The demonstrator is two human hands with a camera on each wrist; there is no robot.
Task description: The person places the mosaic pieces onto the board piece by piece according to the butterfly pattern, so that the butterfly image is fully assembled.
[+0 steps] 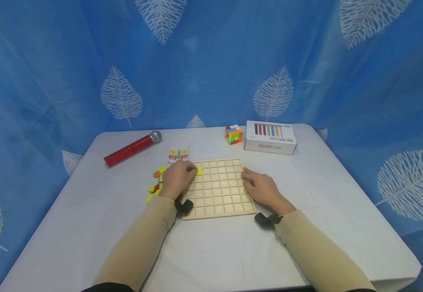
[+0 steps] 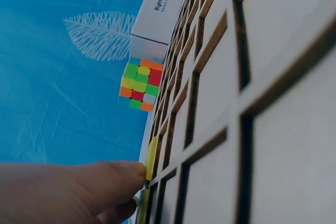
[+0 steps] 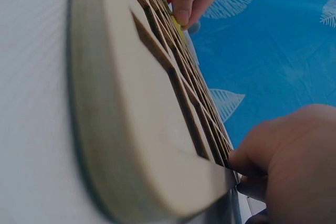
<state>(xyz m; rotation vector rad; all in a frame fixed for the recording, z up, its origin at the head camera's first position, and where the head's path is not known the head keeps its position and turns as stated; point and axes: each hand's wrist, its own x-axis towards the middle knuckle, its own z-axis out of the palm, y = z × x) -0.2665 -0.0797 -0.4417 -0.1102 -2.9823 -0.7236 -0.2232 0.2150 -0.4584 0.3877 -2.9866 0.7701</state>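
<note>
A pale wooden grid board (image 1: 218, 186) lies on the table in front of the person. Over its upper left corner, the left hand (image 1: 177, 176) pinches a small yellow square tile (image 1: 198, 171) between thumb and finger. The left wrist view has that thumb against a yellow tile (image 2: 152, 157), with a second yellow edge (image 2: 143, 205) just below it. At the board's right side, the right hand (image 1: 264, 188) holds the edge; in the right wrist view its thumb lies on the rim and a finger sits outside it. Its other fingers are partly hidden.
Loose yellow tiles (image 1: 151, 188), an orange disc (image 1: 156, 174) and a red piece lie left of the board. A pattern card (image 1: 178, 154) lies behind the left hand. Farther back are a red microphone (image 1: 131, 150), a colourful puzzle cube (image 1: 234, 134) and a white box (image 1: 271, 138).
</note>
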